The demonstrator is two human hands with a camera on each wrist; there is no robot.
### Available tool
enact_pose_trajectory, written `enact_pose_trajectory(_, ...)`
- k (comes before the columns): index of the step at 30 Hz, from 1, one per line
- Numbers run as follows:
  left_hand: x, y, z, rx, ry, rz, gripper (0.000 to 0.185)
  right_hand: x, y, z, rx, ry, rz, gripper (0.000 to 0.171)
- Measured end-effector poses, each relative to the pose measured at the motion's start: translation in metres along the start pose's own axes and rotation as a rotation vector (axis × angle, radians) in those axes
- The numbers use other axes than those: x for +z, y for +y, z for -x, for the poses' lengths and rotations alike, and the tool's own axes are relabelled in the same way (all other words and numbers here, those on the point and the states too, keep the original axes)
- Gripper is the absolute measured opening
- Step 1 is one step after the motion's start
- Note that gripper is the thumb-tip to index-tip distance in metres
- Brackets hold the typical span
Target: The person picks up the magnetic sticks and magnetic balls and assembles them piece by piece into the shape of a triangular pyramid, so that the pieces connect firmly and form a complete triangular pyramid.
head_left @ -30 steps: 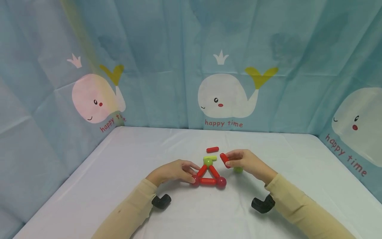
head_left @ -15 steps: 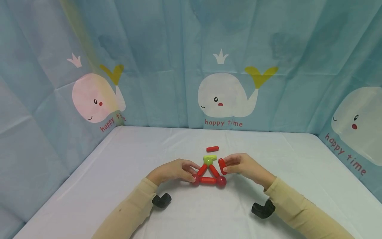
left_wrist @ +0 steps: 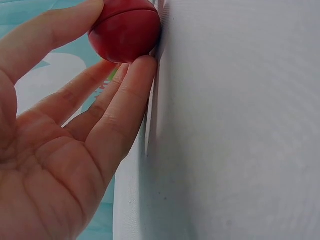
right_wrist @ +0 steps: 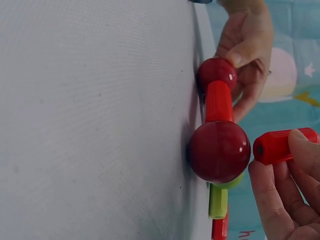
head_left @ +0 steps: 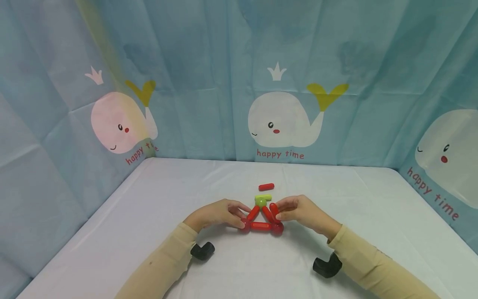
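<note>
A flat triangle of red rods lies on the white table, with red balls at its two near corners and a green ball [head_left: 260, 202] at the far one. The left hand [head_left: 220, 214] holds the left red ball [left_wrist: 127, 31] between thumb and fingers. The right hand [head_left: 307, 212] pinches a loose red rod [head_left: 274, 211] by its sides, tilted upward. Its lower end is right above the right red ball [right_wrist: 219, 152]; a narrow gap or light contact there, I cannot tell which. A bottom red rod [head_left: 260, 226] joins the two red balls.
Behind the green ball lies a light green rod [head_left: 265, 197]. Farther back is another red rod [head_left: 266, 187]. A black wrist piece hangs beneath each sleeve. A blue whale-print curtain [head_left: 209, 124] surrounds the back and sides of the white table [head_left: 179, 182].
The right hand has brought its red rod left and down to the right red ball, turning it steeper. A green ball beside that hand is now hidden. The left hand stays on its ball.
</note>
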State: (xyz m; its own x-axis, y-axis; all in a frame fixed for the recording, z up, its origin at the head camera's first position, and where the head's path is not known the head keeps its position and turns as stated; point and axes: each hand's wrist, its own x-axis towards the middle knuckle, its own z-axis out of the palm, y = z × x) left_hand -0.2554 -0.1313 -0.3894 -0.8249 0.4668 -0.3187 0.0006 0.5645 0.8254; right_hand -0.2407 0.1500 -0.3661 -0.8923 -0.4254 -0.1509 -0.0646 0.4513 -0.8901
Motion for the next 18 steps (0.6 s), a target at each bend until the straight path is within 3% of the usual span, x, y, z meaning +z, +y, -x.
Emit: enact_pose_trajectory(18, -0.0004, 0.0015, 0.0013, 0.0, -0.013, 0.015, 0.046, 0.0085, -0.0035, -0.0032, -0.03, 0.006, 0.118, 0.033)
